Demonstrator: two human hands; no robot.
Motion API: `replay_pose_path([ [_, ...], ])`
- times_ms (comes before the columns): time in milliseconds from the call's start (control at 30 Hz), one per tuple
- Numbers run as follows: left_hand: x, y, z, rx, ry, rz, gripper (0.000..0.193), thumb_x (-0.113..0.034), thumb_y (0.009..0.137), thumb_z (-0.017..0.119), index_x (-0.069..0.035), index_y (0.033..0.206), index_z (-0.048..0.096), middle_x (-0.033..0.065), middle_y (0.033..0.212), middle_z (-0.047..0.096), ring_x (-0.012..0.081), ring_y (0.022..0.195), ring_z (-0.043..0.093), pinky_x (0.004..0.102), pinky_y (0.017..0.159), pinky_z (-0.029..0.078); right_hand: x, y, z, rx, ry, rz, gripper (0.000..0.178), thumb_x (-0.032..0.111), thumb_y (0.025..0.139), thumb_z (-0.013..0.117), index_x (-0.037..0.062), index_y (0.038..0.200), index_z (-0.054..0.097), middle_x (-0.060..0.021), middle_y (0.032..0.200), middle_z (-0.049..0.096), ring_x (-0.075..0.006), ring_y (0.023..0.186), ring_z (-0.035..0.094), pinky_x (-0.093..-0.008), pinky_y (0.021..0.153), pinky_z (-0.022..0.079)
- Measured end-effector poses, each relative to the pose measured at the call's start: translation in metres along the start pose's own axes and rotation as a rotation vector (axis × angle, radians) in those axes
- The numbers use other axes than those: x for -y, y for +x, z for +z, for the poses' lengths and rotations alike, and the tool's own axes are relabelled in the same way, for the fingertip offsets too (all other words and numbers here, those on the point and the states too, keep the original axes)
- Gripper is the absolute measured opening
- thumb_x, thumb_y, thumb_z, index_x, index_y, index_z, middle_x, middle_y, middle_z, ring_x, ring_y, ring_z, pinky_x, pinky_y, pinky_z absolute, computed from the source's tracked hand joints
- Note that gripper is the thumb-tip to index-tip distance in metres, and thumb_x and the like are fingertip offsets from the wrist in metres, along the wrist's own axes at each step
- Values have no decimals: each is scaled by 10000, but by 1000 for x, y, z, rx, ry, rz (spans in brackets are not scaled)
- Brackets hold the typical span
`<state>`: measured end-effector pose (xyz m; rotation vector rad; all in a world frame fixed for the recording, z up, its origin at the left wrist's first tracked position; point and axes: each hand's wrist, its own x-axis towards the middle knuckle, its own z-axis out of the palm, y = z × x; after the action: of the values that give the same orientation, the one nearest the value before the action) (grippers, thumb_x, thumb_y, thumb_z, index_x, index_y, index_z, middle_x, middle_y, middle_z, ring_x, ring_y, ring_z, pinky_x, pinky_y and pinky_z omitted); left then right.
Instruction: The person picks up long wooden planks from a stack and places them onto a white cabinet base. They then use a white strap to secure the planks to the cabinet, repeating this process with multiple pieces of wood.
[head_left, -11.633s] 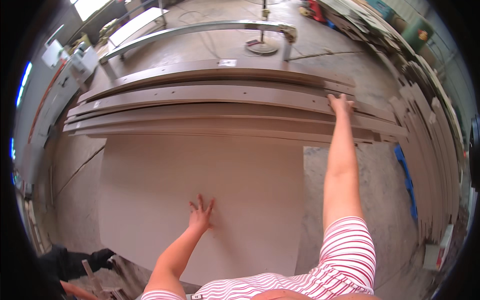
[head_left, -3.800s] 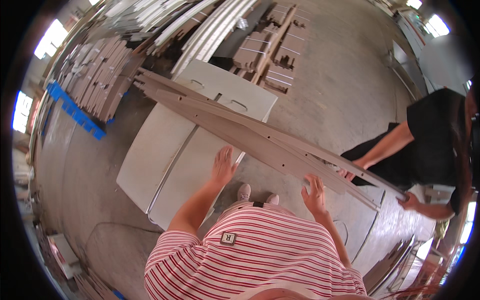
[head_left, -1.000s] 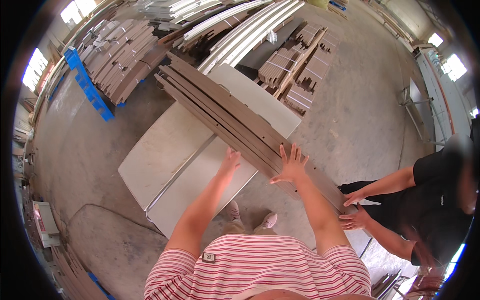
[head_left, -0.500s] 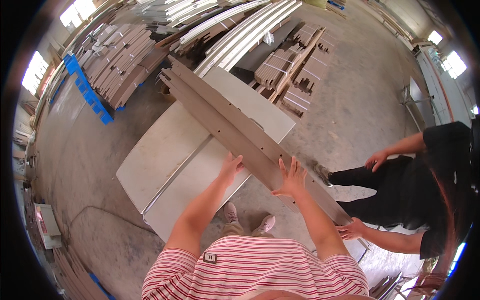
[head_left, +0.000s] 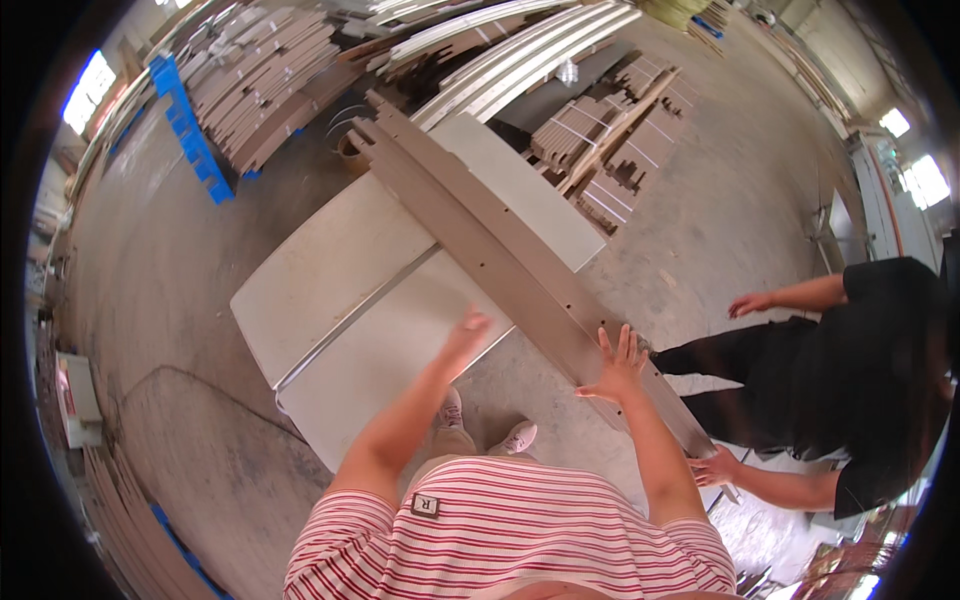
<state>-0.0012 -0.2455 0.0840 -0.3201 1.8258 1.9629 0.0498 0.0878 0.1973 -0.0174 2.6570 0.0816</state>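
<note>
Long grey-brown boards with small round holes lie side by side, slanting across a pale folding table. Their near right end sticks out past the table's edge. My right hand lies on the boards with its fingers spread. My left hand hovers beside the boards' left edge, apart from them, over the table; motion blurs its fingers. Another person's hand touches the near right end of the boards.
A person in black stands close on my right. Beyond the table are strapped brown bundles and long white strips. Stacked brown boards sit by a blue pallet. A cable crosses the floor at left.
My left hand has come away from the boards' edge. My right hand stays spread on them. The other person's upper hand has moved away from their leg. The whole view has shifted slightly.
</note>
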Motion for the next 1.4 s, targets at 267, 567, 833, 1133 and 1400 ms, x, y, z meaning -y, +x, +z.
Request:
replay_pose_path([
  [267, 82, -169, -316, -1681, 650, -1006, 703, -634, 875, 488, -46, 1260, 488, 154, 1300, 478, 305, 1091, 545, 412, 830, 483, -10, -14, 26, -54, -38, 25, 1432, 738, 439, 767, 304, 1508, -81, -236, 1539, -161, -440, 1431, -43, -707, 1055, 102],
  [567, 155, -224, -434, -1337, -797, 46, 475, -399, 942, 530, 15, 1175, 555, 122, 1096, 635, 240, 1054, 587, 415, 912, 465, 13, 18, -4, -30, -57, -49, 1142, 623, 579, 774, 190, 1474, 213, -229, 1533, 104, -421, 1404, 161, -666, 1049, 199],
  [833, -122, -180, -283, -1257, 1100, 678, 260, 8, 924, 424, 10, 1099, 616, 137, 1089, 637, 266, 1036, 602, 344, 882, 493, 234, 66, -111, -651, 552, -997, 308, 95, 831, 651, 11, 1124, 605, -130, 1243, 575, -304, 1176, 530, -422, 964, 452],
  [1133, -193, -197, -187, -1147, 1207, 502, 471, 127, 814, 463, -77, 1208, 624, 65, 894, 603, 184, 751, 535, 298, 650, 465, 288, 226, -173, -1322, -555, -615, 245, 147, 914, 466, 100, 1133, 562, -71, 1219, 550, -202, 1116, 516, -507, 1078, 300],
  [1400, -209, -237, -173, -1482, 571, 443, 380, -30, 880, 381, -68, 1165, 630, 1, 847, 466, 121, 714, 400, 247, 690, 375, 101, 359, -190, -918, 602, -255, 150, 129, 908, 499, 25, 894, 607, -206, 794, 655, -386, 746, 645, -449, 651, 521],
])
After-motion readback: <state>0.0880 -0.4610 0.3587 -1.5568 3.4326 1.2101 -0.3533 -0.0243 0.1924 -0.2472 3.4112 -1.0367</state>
